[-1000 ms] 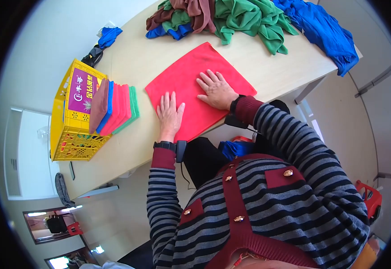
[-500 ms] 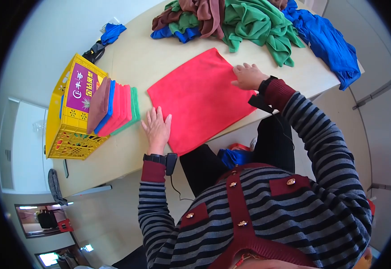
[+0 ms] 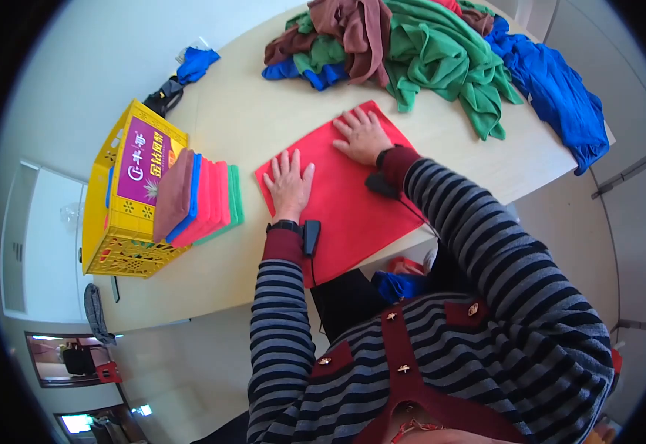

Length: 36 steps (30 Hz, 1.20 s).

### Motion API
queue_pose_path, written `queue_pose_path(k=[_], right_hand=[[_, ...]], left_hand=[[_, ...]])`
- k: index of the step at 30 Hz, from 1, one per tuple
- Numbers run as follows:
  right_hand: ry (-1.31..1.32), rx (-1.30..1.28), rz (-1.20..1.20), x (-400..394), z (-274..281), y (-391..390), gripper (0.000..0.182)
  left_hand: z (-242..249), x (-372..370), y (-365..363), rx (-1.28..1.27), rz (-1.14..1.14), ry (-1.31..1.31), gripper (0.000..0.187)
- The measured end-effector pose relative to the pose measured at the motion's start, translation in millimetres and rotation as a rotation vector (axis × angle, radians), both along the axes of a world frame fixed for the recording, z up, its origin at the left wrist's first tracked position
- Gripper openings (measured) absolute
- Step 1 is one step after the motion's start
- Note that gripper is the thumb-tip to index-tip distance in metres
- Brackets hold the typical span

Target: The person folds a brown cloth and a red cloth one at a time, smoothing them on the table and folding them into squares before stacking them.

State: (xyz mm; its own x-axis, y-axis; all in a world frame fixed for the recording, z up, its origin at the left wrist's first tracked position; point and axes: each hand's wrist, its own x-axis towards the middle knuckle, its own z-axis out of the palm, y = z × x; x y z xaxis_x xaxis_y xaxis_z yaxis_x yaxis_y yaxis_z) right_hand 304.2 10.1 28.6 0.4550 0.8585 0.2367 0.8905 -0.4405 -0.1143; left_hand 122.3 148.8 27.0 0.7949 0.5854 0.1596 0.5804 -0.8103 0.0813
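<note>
A red cloth [image 3: 360,211] lies spread flat on the pale table, its near corner hanging over the edge. My left hand [image 3: 289,185] rests palm down on the cloth's left part, fingers spread. Farther up, my right hand [image 3: 362,136] lies flat near the far corner, its fingers also apart. Neither hand grips anything. To the left of my left hand, folded cloths in brown, blue, red and green [image 3: 203,198] stand in a row against a yellow crate [image 3: 127,235].
A heap of loose green cloth [image 3: 441,59], brown cloth [image 3: 352,33] and blue cloth [image 3: 556,92] covers the table's far side. A small blue item [image 3: 197,65] lies behind the crate. The table's front edge [image 3: 227,300] runs near my body.
My right hand has moved left from the cloth's right edge onto its far part. My left hand has moved onto the cloth's left part. The camera view has shifted slightly.
</note>
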Motion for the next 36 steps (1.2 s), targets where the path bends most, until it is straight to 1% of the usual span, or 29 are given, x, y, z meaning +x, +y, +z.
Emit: queue_pose_path(k=[5, 8, 11, 17, 20, 25, 26, 28, 30, 32, 33, 36], right_hand=[[-0.037, 0.048, -0.087, 26.4, -2.2, -1.1, 0.064], [-0.068, 0.067, -0.122, 28.7, -4.8, -5.2, 0.064], [0.002, 0.074, -0.155, 33.1, -0.3, -14.2, 0.064], [0.027, 0.117, -0.207, 40.8, -3.1, -38.9, 0.064], [0.010, 0.122, -0.245, 46.0, -5.5, -59.1, 0.064], [0.090, -0.011, -0.204, 36.4, 3.4, -98.0, 0.065], [0.125, -0.048, -0.196, 31.6, 10.4, -105.9, 0.065], [0.160, -0.091, -0.196, 14.9, 20.5, -117.8, 0.065], [-0.013, -0.045, -0.130, -33.7, 21.2, -114.7, 0.065], [-0.011, -0.019, 0.032, -80.9, 18.6, -113.6, 0.065], [0.001, -0.019, 0.023, -94.2, 14.5, -115.6, 0.065], [0.012, 0.058, 0.098, -119.1, 0.3, -119.6, 0.066]], left_hand=[[-9.3, -3.4, 18.1, 0.029, 0.092, -0.011, 0.066], [-9.0, -11.0, 22.6, -0.015, 0.158, -0.020, 0.066], [-6.3, -16.6, 26.4, -0.029, 0.202, -0.042, 0.067], [-8.5, -35.6, 33.3, -0.025, 0.268, -0.068, 0.069], [-5.7, -49.8, 33.4, -0.024, 0.262, -0.090, 0.070], [-7.5, -80.5, 17.1, -0.003, 0.216, -0.076, 0.068], [-5.5, -85.9, 8.4, -0.004, 0.213, -0.073, 0.068], [-4.1, -89.0, -18.9, 0.073, 0.130, -0.077, 0.067], [-2.4, -87.6, -54.5, 0.103, 0.075, -0.065, 0.067], [1.1, -84.5, -96.3, 0.053, -0.035, -0.051, 0.065], [2.8, -84.9, -107.5, 0.030, -0.087, -0.046, 0.065], [0.6, -94.0, -118.5, -0.001, -0.046, -0.019, 0.065]])
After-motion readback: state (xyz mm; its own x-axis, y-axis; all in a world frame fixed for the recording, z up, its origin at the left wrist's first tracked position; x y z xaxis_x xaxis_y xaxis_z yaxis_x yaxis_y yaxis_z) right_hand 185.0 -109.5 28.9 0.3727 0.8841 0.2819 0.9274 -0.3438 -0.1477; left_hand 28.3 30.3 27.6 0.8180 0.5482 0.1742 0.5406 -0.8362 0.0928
